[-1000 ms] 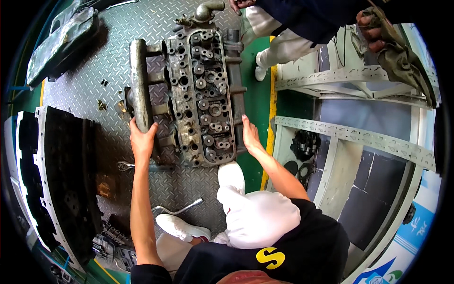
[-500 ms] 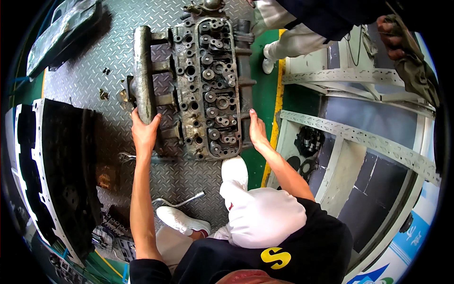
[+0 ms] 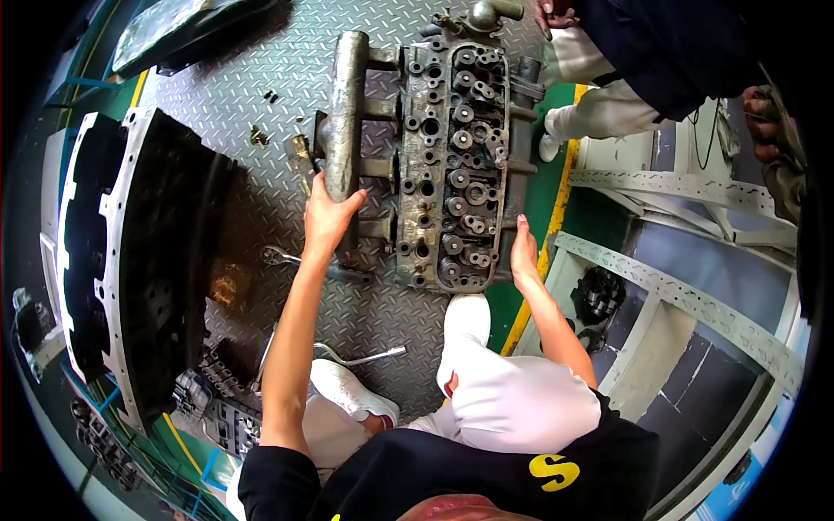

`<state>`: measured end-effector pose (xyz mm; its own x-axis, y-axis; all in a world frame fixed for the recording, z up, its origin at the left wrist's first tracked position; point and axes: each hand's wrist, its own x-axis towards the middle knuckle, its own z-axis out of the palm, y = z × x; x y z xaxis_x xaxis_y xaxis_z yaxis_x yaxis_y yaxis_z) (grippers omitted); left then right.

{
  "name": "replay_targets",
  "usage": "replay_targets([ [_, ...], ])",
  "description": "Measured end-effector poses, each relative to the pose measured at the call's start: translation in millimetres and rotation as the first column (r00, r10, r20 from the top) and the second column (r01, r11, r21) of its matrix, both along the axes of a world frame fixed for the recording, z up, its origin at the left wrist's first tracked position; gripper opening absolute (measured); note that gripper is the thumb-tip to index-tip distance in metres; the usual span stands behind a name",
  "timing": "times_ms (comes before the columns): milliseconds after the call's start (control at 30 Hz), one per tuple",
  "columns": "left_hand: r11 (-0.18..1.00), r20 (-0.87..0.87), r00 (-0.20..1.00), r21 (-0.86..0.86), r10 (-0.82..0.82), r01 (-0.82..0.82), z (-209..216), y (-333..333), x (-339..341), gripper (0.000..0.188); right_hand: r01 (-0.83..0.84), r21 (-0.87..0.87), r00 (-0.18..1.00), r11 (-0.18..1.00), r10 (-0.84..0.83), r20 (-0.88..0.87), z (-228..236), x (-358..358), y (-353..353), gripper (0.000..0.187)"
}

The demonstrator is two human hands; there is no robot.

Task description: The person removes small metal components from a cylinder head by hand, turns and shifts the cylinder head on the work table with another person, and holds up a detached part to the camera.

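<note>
A worn cylinder head [image 3: 476,191] with rows of valve springs and bolts lies lengthwise ahead of me. Along its left side runs a thick tubular manifold [image 3: 345,113] with several branches toward the head. My left hand [image 3: 327,217] is closed round the near part of this tube, thumb on the right, fingers on the left. On the head's right side sits a darker side manifold [image 3: 521,174]. My right hand [image 3: 524,253] presses against its near end, fingers held together and pointing away from me; their undersides are hidden.
A large dark engine block [image 3: 165,252] stands at the left. A ratchet wrench [image 3: 360,356] and another wrench [image 3: 276,255] lie on the tread-plate floor [image 3: 234,165]. A metal frame [image 3: 660,286] borders the right. Another person's legs [image 3: 591,122] are at the far right.
The whole view has swung left, so the cylinder head and manifolds appear farther right. Both my hands keep their places on the parts. The other person's hand now shows at the top.
</note>
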<state>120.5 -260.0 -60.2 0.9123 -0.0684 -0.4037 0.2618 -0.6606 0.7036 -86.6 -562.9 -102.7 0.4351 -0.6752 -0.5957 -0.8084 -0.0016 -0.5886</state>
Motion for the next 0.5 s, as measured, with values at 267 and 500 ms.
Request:
replay_targets([
  [267,0.852,-0.399,0.917,-0.473,0.018,-0.223,1,13,13,0.054,0.014,0.027,0.998,1.0,-0.015,0.059,-6,-1,2,0.086],
  [500,0.897,-0.478,0.878,-0.39,-0.002,-0.21,7,12,15,0.033,-0.031,0.039,0.999,0.999,0.03,0.021,-4,-1,2,0.085],
])
